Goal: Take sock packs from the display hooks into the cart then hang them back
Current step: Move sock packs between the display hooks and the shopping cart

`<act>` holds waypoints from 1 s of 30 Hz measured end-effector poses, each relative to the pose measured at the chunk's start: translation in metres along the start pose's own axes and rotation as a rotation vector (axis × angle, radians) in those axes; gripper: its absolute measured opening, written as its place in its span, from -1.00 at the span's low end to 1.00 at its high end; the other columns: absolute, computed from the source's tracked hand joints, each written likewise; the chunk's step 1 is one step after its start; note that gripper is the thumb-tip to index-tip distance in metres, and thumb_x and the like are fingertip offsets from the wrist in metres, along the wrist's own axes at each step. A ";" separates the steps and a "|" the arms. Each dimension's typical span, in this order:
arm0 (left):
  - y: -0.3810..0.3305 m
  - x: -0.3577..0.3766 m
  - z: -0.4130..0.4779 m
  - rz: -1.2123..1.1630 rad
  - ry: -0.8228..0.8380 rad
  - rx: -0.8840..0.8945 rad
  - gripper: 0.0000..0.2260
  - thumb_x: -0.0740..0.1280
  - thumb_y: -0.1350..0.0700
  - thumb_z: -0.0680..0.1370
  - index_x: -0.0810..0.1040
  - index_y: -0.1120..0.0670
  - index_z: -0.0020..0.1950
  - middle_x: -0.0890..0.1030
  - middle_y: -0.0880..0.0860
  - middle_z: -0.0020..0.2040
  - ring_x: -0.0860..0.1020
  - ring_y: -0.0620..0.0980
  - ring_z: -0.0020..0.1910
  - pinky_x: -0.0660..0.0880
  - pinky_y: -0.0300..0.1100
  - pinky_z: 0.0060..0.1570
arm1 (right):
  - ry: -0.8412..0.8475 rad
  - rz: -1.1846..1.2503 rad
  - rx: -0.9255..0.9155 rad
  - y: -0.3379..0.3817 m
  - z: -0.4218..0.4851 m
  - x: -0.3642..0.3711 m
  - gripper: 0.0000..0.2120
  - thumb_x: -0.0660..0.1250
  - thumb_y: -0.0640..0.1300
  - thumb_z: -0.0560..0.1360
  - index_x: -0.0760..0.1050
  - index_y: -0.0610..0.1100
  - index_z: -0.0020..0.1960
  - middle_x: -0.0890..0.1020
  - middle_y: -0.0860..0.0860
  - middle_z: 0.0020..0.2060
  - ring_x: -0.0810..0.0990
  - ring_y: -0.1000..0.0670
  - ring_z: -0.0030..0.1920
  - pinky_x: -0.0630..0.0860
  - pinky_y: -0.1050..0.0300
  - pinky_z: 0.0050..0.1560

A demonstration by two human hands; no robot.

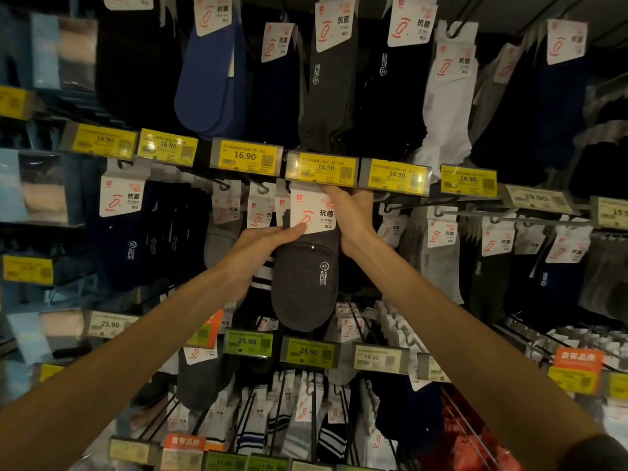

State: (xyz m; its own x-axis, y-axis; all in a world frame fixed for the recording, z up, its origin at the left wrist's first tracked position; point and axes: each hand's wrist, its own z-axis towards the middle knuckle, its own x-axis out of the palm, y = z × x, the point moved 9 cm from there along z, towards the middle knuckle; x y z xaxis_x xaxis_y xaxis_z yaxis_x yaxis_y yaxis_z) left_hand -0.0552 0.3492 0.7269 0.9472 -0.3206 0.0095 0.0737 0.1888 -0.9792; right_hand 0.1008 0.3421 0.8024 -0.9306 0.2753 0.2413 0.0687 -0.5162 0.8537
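Note:
A dark grey sock pack (306, 277) with a white card header sits in the middle row of the display, just under a yellow 16.90 price tag (322, 168). My left hand (261, 248) holds the pack from the left, thumb pressed on the lower edge of the card. My right hand (350, 212) grips the card's top right corner, fingers up by the hook beneath the price tag. The hook's tip is hidden behind the card and my fingers. The cart is out of view.
Rows of hooks carry many sock packs all around: blue socks (212, 76) and white socks (448, 107) above, striped ones (258, 433) below. Bare hook rods (503, 219) stick out to the right. Yellow and green price tags line each row.

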 end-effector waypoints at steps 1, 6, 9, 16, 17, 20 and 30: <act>0.000 0.000 0.000 -0.001 -0.005 0.000 -0.62 0.48 -0.14 0.44 0.68 0.01 0.17 0.68 -0.10 0.12 0.57 -0.15 0.17 0.41 -0.25 0.10 | -0.002 0.006 0.012 -0.001 0.001 0.000 -0.87 0.41 -0.28 0.48 0.54 -0.10 -0.18 0.67 -0.06 -0.26 0.68 0.00 -0.27 0.62 0.06 -0.23; -0.005 -0.002 -0.001 0.002 -0.021 0.001 -0.66 0.48 -0.12 0.45 0.69 0.03 0.14 0.69 -0.09 0.09 0.58 -0.17 0.13 0.39 -0.32 -0.06 | -0.014 0.080 0.131 -0.015 0.005 0.000 -0.91 0.40 -0.29 0.46 0.50 -0.15 -0.11 0.67 -0.10 -0.27 0.68 -0.04 -0.31 0.61 0.12 -0.35; -0.007 -0.002 0.000 0.011 -0.047 -0.013 -0.66 0.47 -0.13 0.46 0.69 0.04 0.13 0.70 -0.08 0.06 0.60 -0.17 0.06 0.39 -0.33 -0.14 | 0.013 0.115 0.208 -0.021 0.007 0.002 -0.83 0.41 -0.29 0.45 0.51 -0.17 0.01 0.66 -0.09 -0.29 0.66 -0.01 -0.36 0.55 0.19 -0.42; 0.007 -0.011 0.011 0.031 -0.147 -0.049 -0.72 0.50 -0.13 0.44 0.71 0.04 -0.01 0.70 -0.11 -0.13 0.62 -0.22 -0.14 0.45 -0.41 -0.34 | -0.019 -0.225 -0.180 -0.016 0.012 -0.008 -0.83 0.35 -0.13 0.55 0.50 -0.10 0.14 0.63 0.08 -0.18 0.63 0.20 -0.22 0.59 0.21 -0.22; 0.011 -0.012 0.012 0.032 -0.155 -0.053 -0.70 0.51 -0.14 0.43 0.72 0.05 -0.01 0.71 -0.10 -0.11 0.63 -0.20 -0.12 0.44 -0.42 -0.34 | 0.001 -0.215 -0.194 -0.019 0.013 -0.008 -0.81 0.36 -0.11 0.56 0.50 -0.10 0.15 0.64 0.06 -0.17 0.64 0.18 -0.20 0.60 0.15 -0.17; 0.024 -0.014 0.017 0.044 -0.141 -0.102 -0.63 0.49 -0.20 0.41 0.72 0.06 0.02 0.69 -0.08 -0.05 0.60 -0.19 -0.06 0.40 -0.38 -0.26 | 0.001 -0.217 -0.215 -0.023 0.018 -0.010 -0.86 0.38 -0.10 0.54 0.59 -0.16 0.03 0.67 -0.03 -0.16 0.66 0.01 -0.11 0.60 -0.04 -0.07; 0.052 -0.061 0.031 0.028 -0.356 0.037 -0.94 0.47 0.14 0.51 0.70 0.12 -0.06 0.65 -0.05 0.00 0.55 -0.23 -0.01 0.37 -0.50 -0.16 | -0.158 -0.272 0.093 -0.076 0.084 -0.015 -0.75 0.44 -0.07 0.49 0.45 -0.09 -0.29 0.64 -0.07 -0.24 0.65 -0.08 -0.15 0.63 -0.13 -0.01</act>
State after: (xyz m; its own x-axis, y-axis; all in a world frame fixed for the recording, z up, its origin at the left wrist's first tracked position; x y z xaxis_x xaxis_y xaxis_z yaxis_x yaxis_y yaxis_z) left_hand -0.0997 0.4073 0.6818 0.9979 0.0278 0.0593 0.0514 0.2287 -0.9721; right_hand 0.1401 0.4453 0.7725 -0.8522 0.5196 0.0611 -0.1355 -0.3319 0.9335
